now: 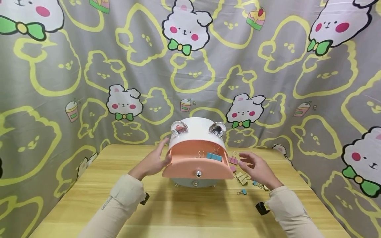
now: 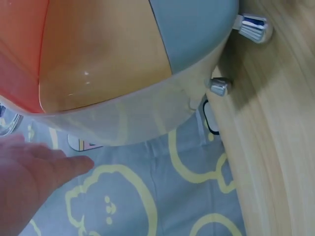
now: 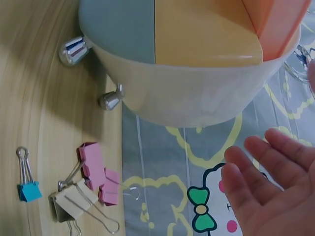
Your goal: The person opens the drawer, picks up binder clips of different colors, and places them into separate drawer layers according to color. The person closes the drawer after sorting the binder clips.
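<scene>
A white rounded desktop drawer box [image 1: 197, 129] with clear, ear-like bumps stands upright on the table. Its coral top drawer [image 1: 184, 168] is pulled out, and a blue binder clip [image 1: 214, 157] and another clip's wire handle show inside. My left hand [image 1: 153, 162] is at the box's left side with fingers extended, near the drawer's edge. To the right of the box is my right hand [image 1: 258, 169], its fingers loosely bent and nothing in them; its palm faces up in the right wrist view. Below the coral drawer, the yellow drawer [image 3: 206, 34] and grey-blue drawer [image 3: 118, 29] are closed.
Several loose binder clips lie right of the box: pink ones [image 3: 92, 164], a cream one [image 3: 74, 200] and a small blue one [image 3: 30, 191]. The wooden table [image 1: 190, 215] ends at a patterned curtain [image 1: 196, 99] behind and at both sides.
</scene>
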The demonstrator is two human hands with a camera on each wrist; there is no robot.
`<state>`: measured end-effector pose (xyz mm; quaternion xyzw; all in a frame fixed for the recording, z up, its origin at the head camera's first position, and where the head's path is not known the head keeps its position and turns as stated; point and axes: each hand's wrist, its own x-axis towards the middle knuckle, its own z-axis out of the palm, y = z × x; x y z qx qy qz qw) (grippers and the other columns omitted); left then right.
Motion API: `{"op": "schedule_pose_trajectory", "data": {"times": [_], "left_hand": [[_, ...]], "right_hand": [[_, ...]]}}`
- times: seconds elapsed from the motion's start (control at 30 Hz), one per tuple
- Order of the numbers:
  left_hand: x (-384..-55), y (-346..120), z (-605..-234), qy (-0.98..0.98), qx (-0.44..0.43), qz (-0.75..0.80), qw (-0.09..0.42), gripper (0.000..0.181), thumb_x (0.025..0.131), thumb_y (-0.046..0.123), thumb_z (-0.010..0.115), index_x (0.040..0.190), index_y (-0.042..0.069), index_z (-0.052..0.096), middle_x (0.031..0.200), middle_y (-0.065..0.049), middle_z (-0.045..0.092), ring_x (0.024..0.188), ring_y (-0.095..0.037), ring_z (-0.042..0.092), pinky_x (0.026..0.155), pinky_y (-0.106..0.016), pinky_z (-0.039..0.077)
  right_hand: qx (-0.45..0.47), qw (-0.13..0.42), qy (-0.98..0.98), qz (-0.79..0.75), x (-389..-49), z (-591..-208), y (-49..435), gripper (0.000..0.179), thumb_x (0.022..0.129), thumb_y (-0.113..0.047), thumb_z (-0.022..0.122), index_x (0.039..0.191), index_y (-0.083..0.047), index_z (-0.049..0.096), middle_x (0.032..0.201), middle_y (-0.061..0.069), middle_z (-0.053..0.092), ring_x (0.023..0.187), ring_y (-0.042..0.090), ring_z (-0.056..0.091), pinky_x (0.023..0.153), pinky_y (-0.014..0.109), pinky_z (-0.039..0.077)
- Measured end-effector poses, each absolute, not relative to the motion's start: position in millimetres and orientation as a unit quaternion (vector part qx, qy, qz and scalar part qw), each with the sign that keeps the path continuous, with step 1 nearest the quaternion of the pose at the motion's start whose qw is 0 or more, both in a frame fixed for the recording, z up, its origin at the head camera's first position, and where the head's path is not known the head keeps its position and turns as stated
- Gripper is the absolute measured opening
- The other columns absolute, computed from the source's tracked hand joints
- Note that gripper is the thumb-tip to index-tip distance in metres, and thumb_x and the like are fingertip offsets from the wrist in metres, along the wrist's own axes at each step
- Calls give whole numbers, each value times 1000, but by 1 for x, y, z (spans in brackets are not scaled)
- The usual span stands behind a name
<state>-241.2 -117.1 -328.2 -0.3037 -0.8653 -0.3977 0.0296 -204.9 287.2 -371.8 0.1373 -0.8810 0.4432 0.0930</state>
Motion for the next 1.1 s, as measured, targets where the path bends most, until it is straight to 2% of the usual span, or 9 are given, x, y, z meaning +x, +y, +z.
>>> {"op": "schedule_pose_trajectory", "data": {"times": [0.13,0.23,0.33,0.47,0.57,0.67,0.83,0.93,1.1], "left_hand": [[-240,-121,-334,-856,-347,-383,20,130,70,92,34,153,-4,5,157,-27,8,140,-47,16,108,-62,18],[-240,-123,-337,-846,-370,-383,19,134,67,92,42,152,-6,6,156,-28,9,139,-47,19,108,-61,20],[-241,-124,-338,-840,-383,-384,16,137,65,91,49,151,-7,7,156,-29,10,138,-48,21,107,-61,21],[-242,-125,-338,-843,-384,-376,8,139,63,89,54,151,-7,5,157,-29,5,140,-48,16,109,-60,19],[-243,-126,-336,-849,-381,-366,4,139,64,88,56,151,-6,3,157,-27,1,141,-47,12,110,-59,16],[-245,-127,-334,-849,-381,-367,2,137,66,85,59,152,-5,3,158,-26,0,141,-46,10,110,-59,16],[-247,-124,-330,-844,-386,-373,-1,133,67,81,62,153,-3,5,158,-25,1,142,-44,10,110,-59,16],[-246,-122,-329,-843,-386,-376,-7,134,67,82,62,153,-3,4,158,-24,0,142,-43,10,111,-58,15],[-243,-123,-331,-843,-382,-379,-14,130,70,74,68,153,-3,4,159,-24,0,143,-43,9,111,-57,15]], "right_hand": [[201,86,-866,451,-206,-371,283,57,99,-32,56,144,-1,39,139,26,47,121,46,49,89,52,48],[246,78,-854,453,-206,-370,278,67,97,-39,57,147,0,34,143,26,41,126,46,44,96,58,40],[274,62,-843,459,-204,-369,273,77,94,-47,59,150,-1,30,145,28,38,128,47,41,97,59,39],[281,27,-830,481,-203,-367,268,88,88,-47,68,152,-5,25,147,30,33,125,52,41,85,47,52],[281,14,-828,485,-203,-365,266,96,82,-45,75,154,-8,23,148,30,31,124,54,41,78,41,55],[287,19,-832,474,-205,-363,264,101,79,-48,78,154,-9,22,149,29,31,124,53,42,83,47,52],[292,33,-841,454,-206,-360,263,102,79,-48,78,154,-8,22,149,26,33,127,49,41,94,61,40],[289,35,-846,447,-205,-360,262,99,79,-44,79,154,-10,23,149,24,35,129,46,41,97,64,36],[281,34,-849,446,-204,-360,259,97,79,-38,81,154,-13,25,148,23,38,128,45,43,96,64,36]]}}
